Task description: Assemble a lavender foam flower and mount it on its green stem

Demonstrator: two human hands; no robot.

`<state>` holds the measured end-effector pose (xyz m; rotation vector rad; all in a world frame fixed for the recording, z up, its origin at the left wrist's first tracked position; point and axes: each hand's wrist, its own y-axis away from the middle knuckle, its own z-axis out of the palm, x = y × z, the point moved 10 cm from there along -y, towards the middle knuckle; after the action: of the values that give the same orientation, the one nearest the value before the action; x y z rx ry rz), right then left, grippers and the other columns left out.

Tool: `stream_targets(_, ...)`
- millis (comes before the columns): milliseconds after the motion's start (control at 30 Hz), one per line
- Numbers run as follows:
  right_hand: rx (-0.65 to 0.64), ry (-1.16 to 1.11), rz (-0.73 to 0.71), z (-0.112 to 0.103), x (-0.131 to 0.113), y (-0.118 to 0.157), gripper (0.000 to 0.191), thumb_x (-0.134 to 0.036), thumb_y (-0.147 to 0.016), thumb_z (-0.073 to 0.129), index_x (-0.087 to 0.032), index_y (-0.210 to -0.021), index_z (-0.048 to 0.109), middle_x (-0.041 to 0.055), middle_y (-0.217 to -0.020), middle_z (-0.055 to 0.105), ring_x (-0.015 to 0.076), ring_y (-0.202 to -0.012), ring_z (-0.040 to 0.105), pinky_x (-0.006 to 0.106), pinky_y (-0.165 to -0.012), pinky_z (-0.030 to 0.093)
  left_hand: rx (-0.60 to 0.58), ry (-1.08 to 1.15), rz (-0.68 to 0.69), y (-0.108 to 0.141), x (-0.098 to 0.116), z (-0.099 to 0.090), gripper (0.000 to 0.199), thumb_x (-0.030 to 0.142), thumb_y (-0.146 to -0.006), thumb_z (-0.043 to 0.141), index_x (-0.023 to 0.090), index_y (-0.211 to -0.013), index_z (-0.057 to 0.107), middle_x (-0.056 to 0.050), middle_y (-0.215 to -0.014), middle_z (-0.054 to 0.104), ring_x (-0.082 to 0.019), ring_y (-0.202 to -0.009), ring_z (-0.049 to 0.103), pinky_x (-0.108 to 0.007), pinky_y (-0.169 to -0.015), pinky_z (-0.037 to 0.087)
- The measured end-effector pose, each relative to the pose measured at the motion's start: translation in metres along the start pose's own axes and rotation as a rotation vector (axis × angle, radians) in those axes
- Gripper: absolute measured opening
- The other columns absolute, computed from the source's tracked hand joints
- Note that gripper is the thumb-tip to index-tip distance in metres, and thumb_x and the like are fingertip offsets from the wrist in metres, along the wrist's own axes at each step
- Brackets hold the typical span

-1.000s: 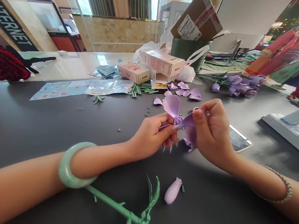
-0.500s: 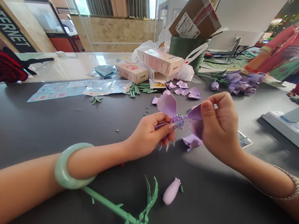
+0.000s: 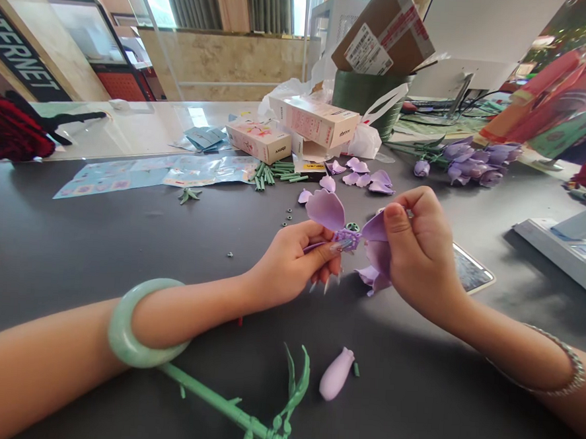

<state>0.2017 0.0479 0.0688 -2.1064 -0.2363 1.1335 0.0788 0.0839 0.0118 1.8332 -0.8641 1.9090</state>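
My left hand (image 3: 301, 253) pinches a small purple flower core (image 3: 347, 239) with a dark green ring on top. A broad purple petal (image 3: 326, 209) stands up from the core's left side. My right hand (image 3: 418, 244) grips another purple petal (image 3: 376, 227) between thumb and fingers, its narrow end against or very close to the core. A second petal (image 3: 380, 254) hangs below that hand; how it is held is hidden. Just under it, a loose petal (image 3: 369, 279) lies on the table. Nearer me are a pale purple bud (image 3: 336, 376) and a green stem with leaves (image 3: 231, 411).
Behind my hands lie loose petals (image 3: 358, 178), short green tubes (image 3: 276, 173), boxes (image 3: 313, 120) and an instruction sheet (image 3: 127, 175). Finished purple flowers (image 3: 475, 161) rest at the back right. A phone (image 3: 471, 269) is beside my right hand, and tiny rings (image 3: 288, 217) sit left of the core.
My right hand has moved left and slightly down, bringing its petal to the core. The core has tilted a little, so its green ring shows more. More of the phone is visible.
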Motion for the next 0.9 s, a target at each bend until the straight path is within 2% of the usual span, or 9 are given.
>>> stream_targets(200, -0.011, -0.044, 0.042, 0.002, 0.005, 0.005, 0.027, -0.046, -0.095, 0.046, -0.024, -0.081, 0.038, -0.0026, -0.063, 0.039, 0.0131, -0.050, 0.041, 0.027, -0.045, 0.030, -0.002, 0.024, -0.012, 0.000, -0.001, 0.001, 0.025, 0.033, -0.086, 0.063, 0.014, -0.072, 0.052, 0.002, -0.059, 0.058, -0.006, -0.045, 0.050, -0.018, -0.045, 0.039)
stream_targets(367, -0.048, -0.114, 0.155, 0.007, 0.017, 0.009, 0.032, -0.052, -0.095, 0.049, -0.025, -0.083, 0.038, -0.0042, -0.060, 0.040, 0.0115, -0.043, 0.038, 0.026, -0.039, 0.027, 0.000, 0.002, -0.011, 0.002, -0.002, 0.002, 0.024, 0.030, -0.087, 0.061, 0.014, -0.072, 0.052, 0.002, -0.059, 0.058, -0.006, -0.046, 0.051, -0.017, -0.045, 0.039)
stream_targets(567, -0.015, -0.063, 0.098, 0.002, 0.008, 0.004, 0.038, -0.060, -0.091, 0.051, -0.025, -0.079, 0.041, -0.0035, -0.060, 0.042, 0.0101, -0.041, 0.038, 0.025, -0.036, 0.028, 0.005, -0.007, 0.022, 0.003, 0.002, 0.002, 0.027, 0.033, -0.088, 0.061, 0.015, -0.072, 0.050, 0.002, -0.060, 0.058, -0.006, -0.046, 0.051, -0.017, -0.045, 0.040)
stream_targets(733, -0.191, -0.356, 0.283, 0.021, 0.019, 0.001, 0.051, -0.069, -0.077, 0.064, -0.026, -0.091, 0.038, -0.0124, -0.042, 0.037, 0.0096, -0.026, 0.031, 0.022, -0.025, 0.019, 0.021, 0.056, -0.005, 0.000, -0.001, -0.002, 0.031, 0.040, -0.088, 0.062, 0.015, -0.074, 0.050, 0.003, -0.060, 0.058, -0.005, -0.044, 0.049, -0.017, -0.043, 0.038)
stream_targets(900, -0.247, -0.388, 0.431, 0.026, 0.030, -0.002, 0.060, -0.059, -0.066, 0.079, -0.024, -0.100, 0.044, -0.0091, -0.042, 0.047, 0.0100, -0.031, 0.036, 0.019, -0.030, 0.022, 0.074, 0.169, 0.007, -0.003, -0.005, -0.010, 0.039, 0.050, -0.088, 0.058, 0.015, -0.072, 0.050, 0.002, -0.058, 0.058, -0.005, -0.041, 0.047, -0.018, -0.041, 0.037)
